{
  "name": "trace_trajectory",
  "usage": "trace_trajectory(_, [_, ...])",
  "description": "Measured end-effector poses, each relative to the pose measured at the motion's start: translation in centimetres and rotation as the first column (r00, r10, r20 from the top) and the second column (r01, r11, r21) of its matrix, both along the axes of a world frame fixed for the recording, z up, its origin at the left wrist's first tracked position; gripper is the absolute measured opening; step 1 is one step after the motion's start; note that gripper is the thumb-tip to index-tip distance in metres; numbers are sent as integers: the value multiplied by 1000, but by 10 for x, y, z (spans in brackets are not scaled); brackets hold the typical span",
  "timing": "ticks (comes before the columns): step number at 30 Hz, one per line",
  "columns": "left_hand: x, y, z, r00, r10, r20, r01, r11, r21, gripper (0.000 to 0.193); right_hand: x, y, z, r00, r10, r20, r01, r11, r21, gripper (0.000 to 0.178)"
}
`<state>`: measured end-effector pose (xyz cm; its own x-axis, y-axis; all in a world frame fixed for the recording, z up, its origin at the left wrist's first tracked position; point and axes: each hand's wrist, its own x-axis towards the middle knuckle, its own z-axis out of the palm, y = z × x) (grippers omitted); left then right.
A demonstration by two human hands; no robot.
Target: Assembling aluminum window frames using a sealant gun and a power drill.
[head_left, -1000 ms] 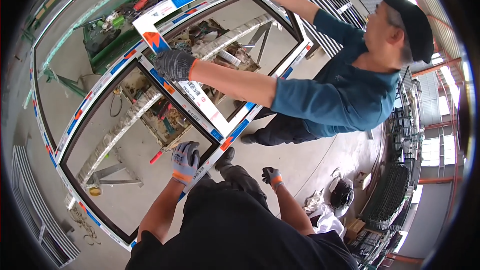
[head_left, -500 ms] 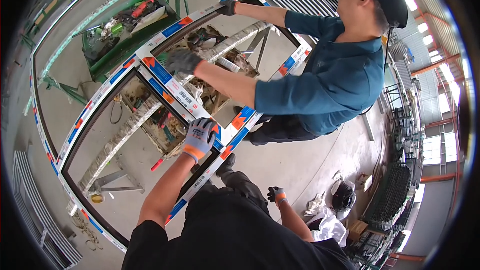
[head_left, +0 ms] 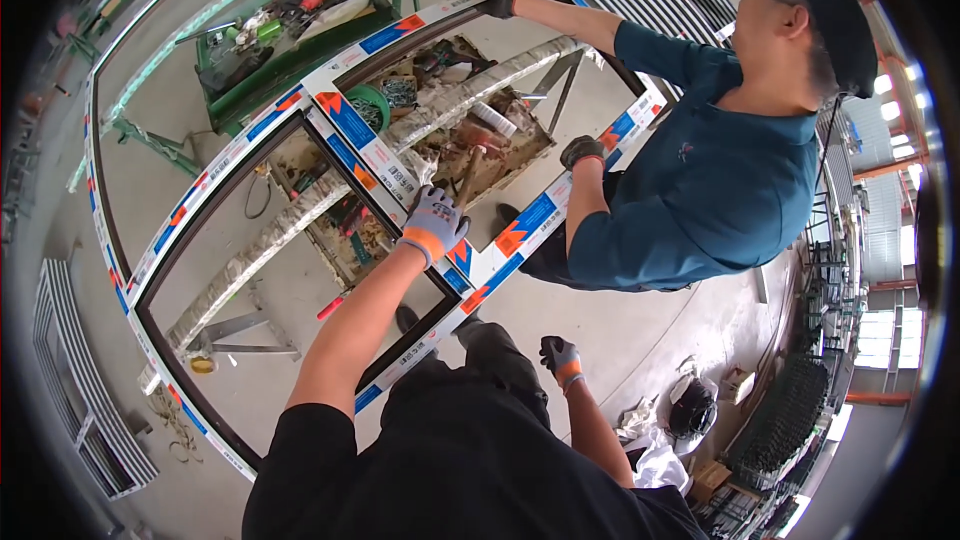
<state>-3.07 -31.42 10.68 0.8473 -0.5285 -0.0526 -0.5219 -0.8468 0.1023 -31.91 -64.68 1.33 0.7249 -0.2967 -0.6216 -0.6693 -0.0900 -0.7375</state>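
A large window frame point(head_left: 357, 138), wrapped in white, blue and orange film, lies across supports before me. My left hand point(head_left: 434, 225), in a grey and orange glove, is on its middle bar near the near-side joint, with the fingers curled over the bar. Just right of those fingers a wooden handle point(head_left: 469, 178) stretches over a tray of tools; its far end is by a reddish-brown piece. At my right side hangs my right hand point(head_left: 562, 361), gloved and loosely closed, with nothing visible in it.
A co-worker point(head_left: 700, 170) at the right has one gloved hand on the frame's far edge and another by its near bar. Under the frame are a padded beam point(head_left: 260, 258) and a tool tray point(head_left: 535, 155). A green bin point(head_left: 300, 70) stands beyond; bags point(head_left: 690, 405) lie right.
My left hand has slid farther along the middle bar. The co-worker's nearer hand has moved right, uncovering a green tub. My right hand still hangs at my side; the whole view has shifted slightly.
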Motion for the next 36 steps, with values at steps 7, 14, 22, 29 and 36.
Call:
trace_trajectory(7, [0, -3, -6, 999, -35, 0, 35, 997, -69, 41, 54, -12, -18, 979, 179, -98, -172, 982, 76, 25])
trace_trajectory(14, [4, -4, -14, 1000, -15, -17, 16, 999, 32, 41, 81, -99, -57, 917, 2, -398, 114, 957, 267, 18])
trace_trajectory(22, [9, -8, -37, 995, 16, -96, -5, 994, 112, 44, 138, -142, -70, 638, -231, -735, 532, 822, 203, 28])
trace_trajectory(29, [20, -9, -23, 972, -8, -233, 50, 983, 174, 46, 99, -137, -117, 952, -138, -273, 251, 864, 436, 19])
trace_trajectory(36, [24, -11, -31, 901, 210, -380, -146, 971, 190, 54, 141, -13, 4, 671, 712, 208, -697, 701, -151, 21])
